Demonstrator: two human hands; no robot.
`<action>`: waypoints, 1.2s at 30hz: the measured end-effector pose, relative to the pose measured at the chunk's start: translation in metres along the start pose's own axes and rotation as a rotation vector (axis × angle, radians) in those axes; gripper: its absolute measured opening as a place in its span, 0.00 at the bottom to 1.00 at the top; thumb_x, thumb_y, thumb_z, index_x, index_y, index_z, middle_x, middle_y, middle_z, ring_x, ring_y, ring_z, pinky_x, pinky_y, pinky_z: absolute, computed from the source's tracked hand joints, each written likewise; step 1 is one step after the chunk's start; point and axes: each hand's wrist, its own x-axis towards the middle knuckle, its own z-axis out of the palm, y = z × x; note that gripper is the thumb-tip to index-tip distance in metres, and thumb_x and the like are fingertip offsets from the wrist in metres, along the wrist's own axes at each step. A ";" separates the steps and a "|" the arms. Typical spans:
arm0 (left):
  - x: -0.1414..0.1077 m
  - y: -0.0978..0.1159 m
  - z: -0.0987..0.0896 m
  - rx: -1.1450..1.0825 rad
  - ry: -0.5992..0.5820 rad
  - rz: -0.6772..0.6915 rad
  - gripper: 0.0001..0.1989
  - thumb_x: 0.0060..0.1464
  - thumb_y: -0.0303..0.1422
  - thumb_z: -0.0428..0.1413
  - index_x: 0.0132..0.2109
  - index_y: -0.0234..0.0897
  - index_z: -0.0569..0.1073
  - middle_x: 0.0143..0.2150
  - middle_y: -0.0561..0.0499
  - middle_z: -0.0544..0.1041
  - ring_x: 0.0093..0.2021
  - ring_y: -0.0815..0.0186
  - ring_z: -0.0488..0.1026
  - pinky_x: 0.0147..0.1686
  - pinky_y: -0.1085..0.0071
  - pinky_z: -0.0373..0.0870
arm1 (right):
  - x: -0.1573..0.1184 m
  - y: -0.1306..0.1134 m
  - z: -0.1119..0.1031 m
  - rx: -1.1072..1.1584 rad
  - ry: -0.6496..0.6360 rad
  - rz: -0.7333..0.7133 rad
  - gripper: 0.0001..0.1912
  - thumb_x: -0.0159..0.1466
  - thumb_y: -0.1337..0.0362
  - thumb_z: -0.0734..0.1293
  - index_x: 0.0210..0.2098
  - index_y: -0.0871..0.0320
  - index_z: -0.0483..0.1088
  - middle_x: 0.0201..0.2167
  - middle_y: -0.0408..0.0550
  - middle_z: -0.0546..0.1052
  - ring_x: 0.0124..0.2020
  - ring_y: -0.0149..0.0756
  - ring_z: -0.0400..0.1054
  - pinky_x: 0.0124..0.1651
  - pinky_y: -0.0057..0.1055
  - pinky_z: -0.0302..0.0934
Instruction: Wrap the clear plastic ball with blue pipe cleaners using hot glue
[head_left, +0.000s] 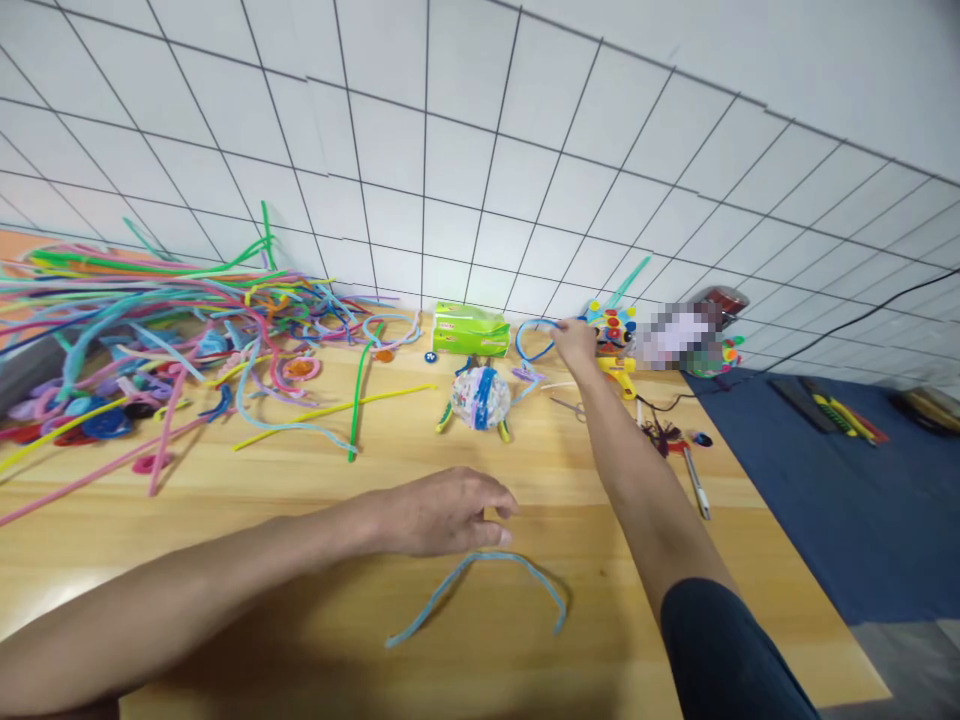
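The blue pipe cleaner loop (519, 340) is at the back of the wooden table (300, 560), by the wall, right at the fingertips of the right hand (576, 345); from here I can't tell whether they pinch it or only touch it. The left hand (442, 510) is empty, fingers loosely parted, just above a light-blue pipe cleaner (450, 578) that's already bent into an arch but lies unattached. Beyond it, the speckled ball (463, 398) already has its blue band (484, 398) on and two green-and-yellow pieces (444, 418) at its base. How much remains, I can't tell.
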 end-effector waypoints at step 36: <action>0.019 0.001 0.016 -0.446 0.261 -0.132 0.13 0.66 0.43 0.62 0.43 0.36 0.82 0.33 0.52 0.80 0.33 0.67 0.74 0.35 0.73 0.68 | -0.104 0.016 -0.057 0.511 0.024 -0.084 0.17 0.68 0.48 0.65 0.32 0.53 0.73 0.25 0.42 0.75 0.27 0.36 0.68 0.36 0.33 0.66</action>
